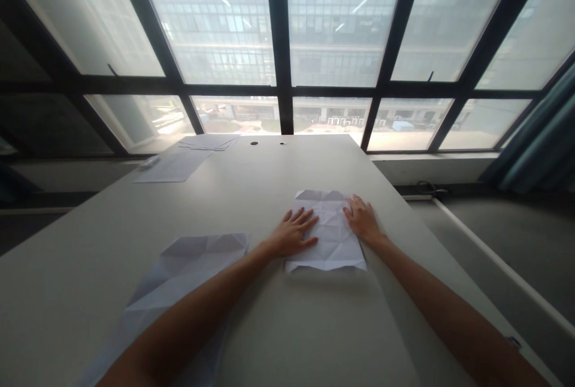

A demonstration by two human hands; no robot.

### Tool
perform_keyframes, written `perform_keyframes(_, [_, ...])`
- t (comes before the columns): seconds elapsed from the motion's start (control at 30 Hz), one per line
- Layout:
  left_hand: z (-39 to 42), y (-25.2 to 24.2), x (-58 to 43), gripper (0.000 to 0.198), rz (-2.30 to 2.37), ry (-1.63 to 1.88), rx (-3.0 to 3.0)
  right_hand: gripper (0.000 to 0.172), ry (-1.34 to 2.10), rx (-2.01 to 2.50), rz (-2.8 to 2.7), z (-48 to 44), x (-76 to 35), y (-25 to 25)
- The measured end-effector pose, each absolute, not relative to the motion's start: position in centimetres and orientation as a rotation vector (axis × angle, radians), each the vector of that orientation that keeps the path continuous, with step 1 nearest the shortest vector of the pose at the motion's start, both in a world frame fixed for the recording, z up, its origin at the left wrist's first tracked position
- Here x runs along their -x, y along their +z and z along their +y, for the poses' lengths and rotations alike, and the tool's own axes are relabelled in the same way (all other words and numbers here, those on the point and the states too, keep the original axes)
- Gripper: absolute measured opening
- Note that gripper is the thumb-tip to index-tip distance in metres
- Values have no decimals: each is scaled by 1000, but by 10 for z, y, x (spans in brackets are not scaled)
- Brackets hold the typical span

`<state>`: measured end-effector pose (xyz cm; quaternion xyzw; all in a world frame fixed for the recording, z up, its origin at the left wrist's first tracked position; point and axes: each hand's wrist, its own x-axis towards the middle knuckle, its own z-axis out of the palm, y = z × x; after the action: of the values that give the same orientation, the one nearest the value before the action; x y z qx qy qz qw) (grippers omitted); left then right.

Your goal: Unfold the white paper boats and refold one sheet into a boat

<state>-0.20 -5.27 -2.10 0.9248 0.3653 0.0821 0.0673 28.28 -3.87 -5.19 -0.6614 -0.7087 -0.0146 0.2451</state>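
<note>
A white sheet of paper [330, 234], marked with crossing creases, lies on the white table [269, 189]. Its near and far edges lift a little. My left hand [294, 233] rests flat on the left side of this sheet, fingers spread. On its right edge lies my right hand [363, 219], fingers stretched out and pointing away from me. Neither hand grips anything. Under and beside my left forearm is a larger creased sheet of paper [197, 261], partly hidden by the arm.
Toward the far left of the table lie flat white papers [171, 166] with a small pale object [150, 162] on them. Two round holes, one of them a dark grommet [254, 144], sit near the far edge. Beyond stands a framed window [281, 45], with a blue curtain [534, 135] at right.
</note>
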Motion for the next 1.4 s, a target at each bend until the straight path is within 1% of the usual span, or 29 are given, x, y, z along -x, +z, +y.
perform_keyframes(0.07, [-53, -21, 2, 69, 1097, 257, -2782, 44, -123, 1724, -1817, -44, -283, -51])
perform_keyframes(0.13, [-53, -21, 2, 69, 1090, 259, -2786, 43, -137, 1616, -1783, -52, -279, -47])
perform_keyframes(0.27, [-53, -21, 2, 64, 1122, 279, -2786, 40, -71, 1415, -1861, -67, -264, -35])
perform_keyframes(0.37, [-54, -23, 2, 61, 1143, 304, -2789, 39, 18, 1318, -2032, -75, -253, -31])
perform_keyframes(0.57, [-50, -28, 2, 60, 1268, 409, -2679, 47, 122, 1371, -2281, -80, -247, -36])
perform_keyframes(0.73, [-45, -32, 1, 52, 1374, 482, -2594, 47, 121, 1397, -2317, -79, -248, -37])
perform_keyframes(0.83, [-44, -34, 2, 54, 1385, 490, -2587, 47, 120, 1393, -2308, -80, -247, -36])
perform_keyframes(1.13, [-46, -31, 6, 71, 1349, 469, -2612, 48, 118, 1378, -2250, -79, -253, -35])
perform_keyframes(1.4, [-51, -23, 3, 67, 1403, 431, -2579, 48, 144, 1315, -2220, -76, -257, -38])
